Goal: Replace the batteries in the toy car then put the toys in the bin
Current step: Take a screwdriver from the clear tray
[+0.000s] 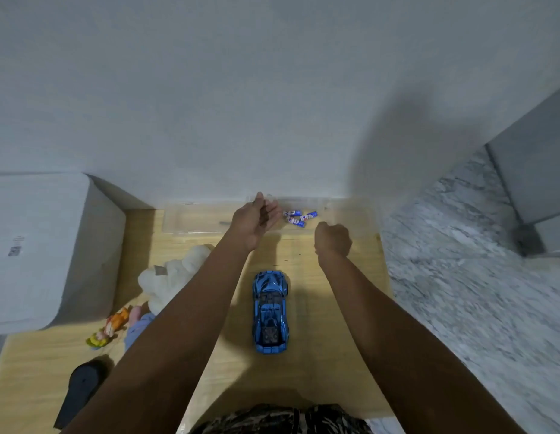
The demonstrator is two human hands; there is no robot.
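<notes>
Blue and glossy, the toy car point(270, 311) sat right way up on the pale wooden table point(319, 364), between the two forearms and touched by neither hand. Beyond it, against the wall, lay a clear plastic bin point(194, 220) — shallow, see-through, hard to trace at its right end — and three blue batteries point(299, 217) lay in a loose cluster within or just at its right part; which, I could not tell. The left hand point(255, 222) hovered over the bin's near edge with its fingers straight and loosely together, holding nothing that showed. The right hand point(332, 239) hung near the batteries with its fingers curled into a fist; whether anything was held inside it could not be seen. A white plush toy point(174, 278), a small orange figure point(111, 328) and a black object point(81, 389) lay at the table's left side, well apart from the bin, and a white box point(44, 245) stood further left. Judging from this, the task was at an early stage: the car showed no opened compartment from above, the batteries were loose — old or fresh could not be told — and none of the toys had gone into the bin. The swap and the whole tidy-up seemingly remained.
</notes>
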